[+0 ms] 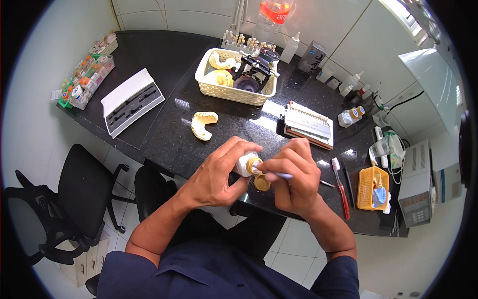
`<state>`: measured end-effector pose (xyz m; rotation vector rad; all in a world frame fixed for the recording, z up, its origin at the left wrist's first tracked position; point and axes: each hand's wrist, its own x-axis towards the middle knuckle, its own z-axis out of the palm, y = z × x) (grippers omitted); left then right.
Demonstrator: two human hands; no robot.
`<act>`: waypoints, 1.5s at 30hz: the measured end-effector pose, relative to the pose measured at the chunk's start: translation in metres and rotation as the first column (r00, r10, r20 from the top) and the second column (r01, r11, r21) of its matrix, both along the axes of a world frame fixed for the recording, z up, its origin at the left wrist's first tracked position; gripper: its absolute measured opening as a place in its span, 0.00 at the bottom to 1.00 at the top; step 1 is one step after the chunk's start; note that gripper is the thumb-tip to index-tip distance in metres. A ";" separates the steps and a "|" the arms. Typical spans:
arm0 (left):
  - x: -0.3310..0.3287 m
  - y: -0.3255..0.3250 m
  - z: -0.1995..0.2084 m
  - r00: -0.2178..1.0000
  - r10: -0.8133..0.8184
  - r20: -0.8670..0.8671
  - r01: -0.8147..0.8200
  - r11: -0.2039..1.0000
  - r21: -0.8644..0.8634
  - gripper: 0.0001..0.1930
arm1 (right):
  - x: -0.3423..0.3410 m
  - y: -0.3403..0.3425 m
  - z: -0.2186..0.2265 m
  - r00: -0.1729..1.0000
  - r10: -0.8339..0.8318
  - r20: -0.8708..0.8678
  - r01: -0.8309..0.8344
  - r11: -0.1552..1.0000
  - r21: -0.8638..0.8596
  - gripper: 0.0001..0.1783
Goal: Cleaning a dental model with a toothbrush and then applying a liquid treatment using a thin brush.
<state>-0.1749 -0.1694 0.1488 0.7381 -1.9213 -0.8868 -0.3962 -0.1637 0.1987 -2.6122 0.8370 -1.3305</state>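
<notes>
Two-handed work at a small white bottle (242, 165), held over the near edge of the black countertop (172, 105): your left hand (216, 172) curled round the bottle from its left side, thumb below and fingers above, closed only as far as the bottle's girth allowed — presumably to steady it while leaving its neck free. The bottle was tilted, its mouth turned toward your right hand (296, 174), an angle that probably gave easier access than an upright stance. The gold cap (262, 183) hung swung back just below the mouth and so lay clear of the opening. Your right fingers were pinched on a slim pale-violet tool (285, 175), much as a pen is held, its tip at or inside the mouth; how deep it reached could not be told. Beyond your left hand, a horseshoe-shaped dental cast (201, 127) lay on the counter, near but apart from both hands. To the right, a red-handled brush (341, 189) lay with its handle toward you — likely convenient for the right hand — and farther right stood a small yellow basket (365, 192). At the back, a cream basket (234, 96) gathered more casts (218, 77) and a dark hinged device (255, 71), seemingly to group bulkier pieces away from the handwork
</notes>
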 end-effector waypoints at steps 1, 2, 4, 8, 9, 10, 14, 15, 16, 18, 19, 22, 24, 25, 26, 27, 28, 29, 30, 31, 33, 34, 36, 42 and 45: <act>0.001 -0.001 0.000 1.000 -0.004 0.024 0.004 1.000 -0.002 0.30 | -0.003 0.004 0.002 1.000 0.028 -0.002 -0.028 0.999 -0.023 0.10; 0.002 -0.001 -0.001 1.000 -0.003 0.025 0.003 1.000 -0.003 0.30 | -0.001 0.001 0.002 1.000 0.029 -0.001 -0.029 0.999 -0.023 0.10; -0.002 0.002 -0.001 0.999 0.015 0.043 -0.016 1.000 0.020 0.31 | 0.000 -0.001 -0.001 0.999 0.037 -0.029 -0.036 0.999 0.011 0.09; -0.003 0.004 -0.007 0.997 0.052 0.050 -0.058 0.991 0.125 0.30 | -0.001 0.004 0.002 0.998 0.060 0.021 -0.060 0.998 -0.004 0.09; -0.004 0.005 -0.006 0.997 0.050 0.051 -0.056 0.991 0.125 0.30 | -0.001 0.004 0.002 0.998 0.058 0.022 -0.058 0.998 -0.003 0.09; -0.005 0.006 -0.005 0.998 0.051 0.025 -0.055 0.974 0.222 0.31 | -0.001 0.003 0.001 0.998 0.055 0.014 -0.055 0.998 0.000 0.09; -0.008 0.008 -0.008 0.998 0.064 0.028 -0.069 0.964 0.256 0.32 | 0.001 0.001 0.002 0.997 0.072 -0.019 -0.071 0.996 0.049 0.08; -0.008 0.007 -0.009 0.998 0.062 0.030 -0.068 0.965 0.255 0.32 | 0.002 -0.002 -0.004 0.997 0.069 0.018 -0.070 0.996 0.050 0.06; -0.007 0.005 -0.012 0.997 0.077 -0.009 -0.075 0.986 0.150 0.31 | 0.001 -0.001 -0.003 0.998 0.067 0.019 -0.068 0.996 0.050 0.06; -0.007 0.002 -0.016 0.995 0.088 -0.050 -0.086 0.995 0.043 0.31 | -0.001 0.003 0.001 0.995 0.085 0.052 -0.085 0.996 -0.015 0.07; -0.008 0.000 -0.017 0.994 0.108 -0.034 -0.109 0.993 -0.042 0.31 | -0.001 0.003 0.003 0.998 0.061 0.027 -0.060 0.997 -0.040 0.08; -0.008 0.001 -0.018 0.992 0.123 -0.017 -0.124 0.985 -0.116 0.32 | 0.002 0.006 0.002 0.998 -0.061 -0.001 0.061 0.990 -0.130 0.09; -0.006 0.000 -0.019 0.993 0.117 -0.015 -0.118 0.987 -0.106 0.32 | 0.005 0.006 -0.001 0.999 -0.039 0.012 0.040 0.990 -0.136 0.09; -0.005 -0.001 -0.022 0.995 0.094 -0.029 -0.096 0.992 -0.076 0.33 | 0.005 0.005 -0.003 1.000 -0.015 0.024 0.019 0.990 -0.142 0.09; -0.004 -0.002 -0.024 0.996 0.071 -0.044 -0.073 0.996 -0.047 0.35 | 0.003 0.004 -0.004 1.000 -0.017 0.024 0.020 0.990 -0.143 0.09; -0.003 -0.001 -0.025 0.997 0.071 -0.043 -0.073 0.996 -0.047 0.35 | 0.001 0.002 -0.004 0.999 0.049 0.020 -0.047 0.994 -0.094 0.09; -0.003 -0.001 -0.025 0.996 0.060 -0.063 -0.062 0.997 -0.041 0.35 | -0.001 0.001 -0.004 0.993 0.115 0.020 -0.114 0.993 -0.045 0.09; -0.002 0.000 -0.025 0.995 0.049 -0.083 -0.052 0.998 -0.036 0.36 | -0.003 0.000 -0.002 0.993 0.114 0.021 -0.113 0.993 -0.045 0.09; -0.002 0.000 -0.024 0.995 0.049 -0.082 -0.052 0.998 -0.035 0.36 | -0.006 0.000 0.000 0.991 0.129 0.034 -0.129 0.992 0.010 0.09; -0.003 0.001 -0.021 0.996 0.052 -0.073 -0.054 0.998 -0.031 0.35 | -0.006 0.000 0.001 0.989 0.142 0.048 -0.145 0.987 0.065 0.09; -0.004 0.002 -0.015 0.997 0.056 -0.056 -0.058 0.998 -0.023 0.32 | -0.006 0.003 -0.001 0.993 0.090 0.075 -0.090 0.996 0.004 0.09; -0.004 0.002 -0.013 0.997 0.056 -0.057 -0.057 0.998 -0.023 0.32 | -0.005 0.004 -0.001 0.994 0.039 0.104 -0.033 0.998 -0.056 0.09; -0.004 0.003 -0.011 0.995 0.073 -0.069 -0.075 0.997 -0.023 0.33 | -0.002 0.002 -0.001 0.997 0.033 0.064 -0.030 0.998 -0.058 0.09; -0.006 0.000 -0.012 0.991 0.131 -0.016 -0.131 0.989 -0.061 0.34 | 0.001 -0.003 -0.004 1.000 0.018 -0.021 -0.019 0.999 -0.037 0.11; -0.005 0.002 -0.010 0.991 0.132 -0.026 -0.133 0.990 -0.036 0.34 | 0.001 0.004 0.002 1.000 0.011 -0.006 -0.011 0.998 -0.054 0.10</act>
